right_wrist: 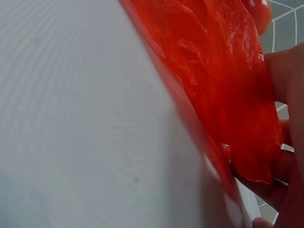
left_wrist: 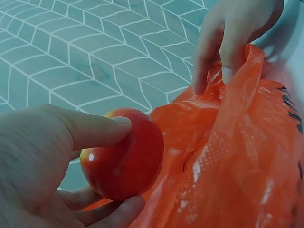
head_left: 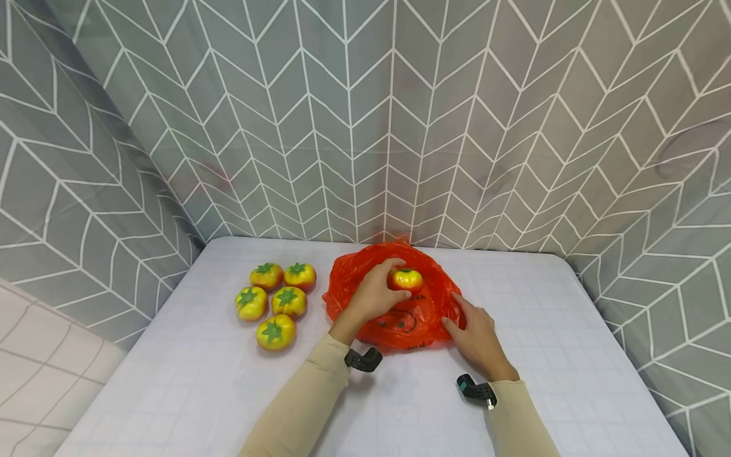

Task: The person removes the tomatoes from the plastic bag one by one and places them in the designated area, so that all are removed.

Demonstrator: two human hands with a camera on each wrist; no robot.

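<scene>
A red-and-yellow tomato-like fruit (head_left: 406, 280) is pinched between the thumb and fingers of my left hand (head_left: 374, 293), above the red plastic bag (head_left: 400, 324). In the left wrist view the red fruit (left_wrist: 130, 161) fills the grasp, with the bag (left_wrist: 237, 156) just beyond it. My right hand (head_left: 478, 333) grips the bag's right edge; the right wrist view has its fingers (right_wrist: 282, 78) around a fold of the thin plastic (right_wrist: 237, 95). Part of the bag's inside is hidden by the left hand and the fruit.
Several more yellow-and-red fruits with green star-shaped tops, one at the front (head_left: 276, 332), sit grouped on the white table (head_left: 188, 381) left of the bag. Grey patterned curtain (head_left: 371, 127) hangs behind and at both sides. Each wrist wears a black camera mount (head_left: 363, 360).
</scene>
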